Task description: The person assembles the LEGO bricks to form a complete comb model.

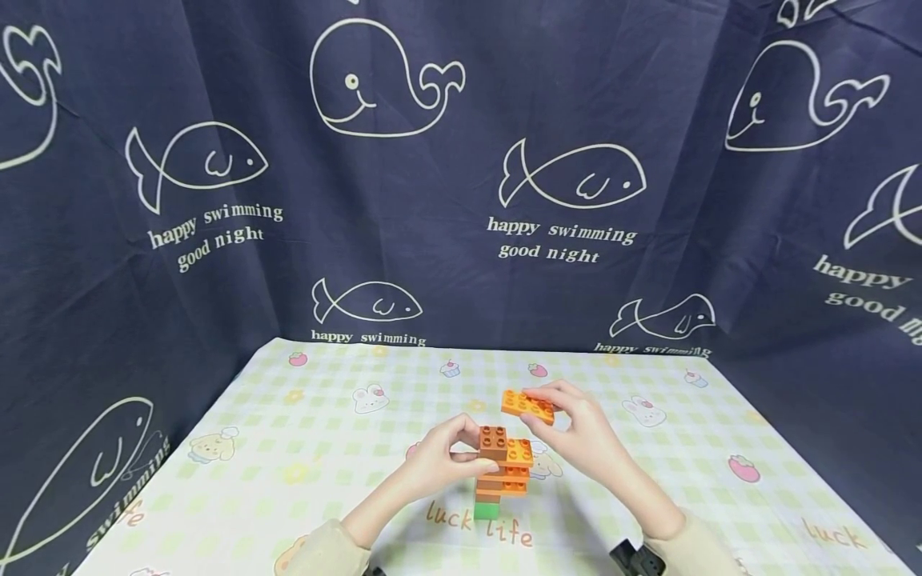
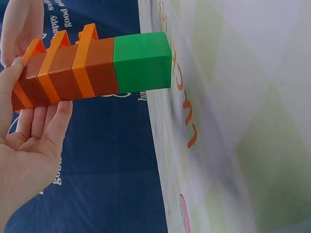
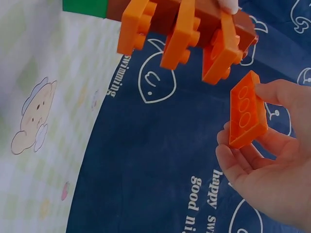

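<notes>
A tower of toy building bricks stands upright, with a green block (image 2: 142,63) at its bottom. Above that, brown blocks (image 2: 64,67) alternate with thin orange plates (image 3: 177,41) that jut out to one side. The topmost brown block (image 1: 493,445) shows its studs. My left hand (image 1: 441,458) grips the upper part of the tower between thumb and fingers. Just above and to the right, my right hand (image 1: 582,428) pinches a loose orange plate (image 1: 514,402) by its end, studs up. In the right wrist view its hollow underside shows, apart from the tower.
A pale checked tablecloth (image 1: 288,416) with printed animals, fruit and lettering covers the table. Behind and at both sides hangs a dark blue curtain (image 1: 446,240) printed with white whales and fish.
</notes>
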The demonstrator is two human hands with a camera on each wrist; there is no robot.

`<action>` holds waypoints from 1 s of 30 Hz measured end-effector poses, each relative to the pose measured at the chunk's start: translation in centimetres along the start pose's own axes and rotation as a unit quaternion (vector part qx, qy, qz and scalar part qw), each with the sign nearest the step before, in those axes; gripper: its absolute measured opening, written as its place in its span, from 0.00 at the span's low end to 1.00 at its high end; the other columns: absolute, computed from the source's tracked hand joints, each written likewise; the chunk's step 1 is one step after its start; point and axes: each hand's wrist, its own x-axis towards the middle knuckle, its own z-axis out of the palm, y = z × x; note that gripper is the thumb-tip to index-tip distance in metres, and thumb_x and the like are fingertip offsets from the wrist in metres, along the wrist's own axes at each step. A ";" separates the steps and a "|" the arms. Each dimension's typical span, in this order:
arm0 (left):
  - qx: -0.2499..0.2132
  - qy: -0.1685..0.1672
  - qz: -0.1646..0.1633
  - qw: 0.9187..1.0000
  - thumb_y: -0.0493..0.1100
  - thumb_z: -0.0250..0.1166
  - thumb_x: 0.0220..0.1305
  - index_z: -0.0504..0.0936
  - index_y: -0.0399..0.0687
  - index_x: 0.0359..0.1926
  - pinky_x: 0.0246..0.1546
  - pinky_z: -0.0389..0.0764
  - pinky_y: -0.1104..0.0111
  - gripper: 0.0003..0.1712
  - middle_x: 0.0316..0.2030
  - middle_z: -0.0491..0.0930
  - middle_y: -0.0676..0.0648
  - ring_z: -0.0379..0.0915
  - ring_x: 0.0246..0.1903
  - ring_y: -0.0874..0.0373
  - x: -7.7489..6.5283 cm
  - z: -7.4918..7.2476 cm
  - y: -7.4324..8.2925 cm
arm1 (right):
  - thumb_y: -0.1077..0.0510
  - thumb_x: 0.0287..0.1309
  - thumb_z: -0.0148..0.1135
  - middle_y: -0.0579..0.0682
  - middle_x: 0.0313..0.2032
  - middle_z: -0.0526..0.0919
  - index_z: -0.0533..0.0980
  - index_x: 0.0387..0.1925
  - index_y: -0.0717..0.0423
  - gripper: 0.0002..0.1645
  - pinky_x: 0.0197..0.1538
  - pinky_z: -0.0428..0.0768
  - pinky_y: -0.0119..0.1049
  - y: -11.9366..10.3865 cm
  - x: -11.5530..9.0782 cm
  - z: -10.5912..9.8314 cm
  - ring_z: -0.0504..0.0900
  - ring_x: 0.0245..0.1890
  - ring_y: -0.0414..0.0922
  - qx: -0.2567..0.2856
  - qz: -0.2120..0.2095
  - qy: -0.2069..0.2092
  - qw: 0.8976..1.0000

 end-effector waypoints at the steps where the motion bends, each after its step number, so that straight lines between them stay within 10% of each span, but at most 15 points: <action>1: -0.001 0.000 -0.001 1.000 0.45 0.71 0.53 0.71 0.44 0.40 0.49 0.79 0.73 0.19 0.41 0.76 0.50 0.76 0.46 0.61 0.0 0.0 0.0 | 0.58 0.50 0.69 0.44 0.39 0.82 0.81 0.45 0.55 0.18 0.41 0.80 0.36 -0.2 0.0 0.0 0.78 0.38 0.41 0.002 -0.004 0.000 1.000; 30: 0.002 -0.002 0.005 1.000 0.45 0.70 0.54 0.71 0.44 0.40 0.50 0.79 0.71 0.19 0.42 0.76 0.50 0.74 0.46 0.62 -0.2 -0.1 0.3 | 0.58 0.50 0.69 0.39 0.38 0.81 0.81 0.45 0.50 0.17 0.45 0.79 0.33 -1.4 -0.8 0.7 0.77 0.40 0.34 0.050 -0.080 -0.057 0.994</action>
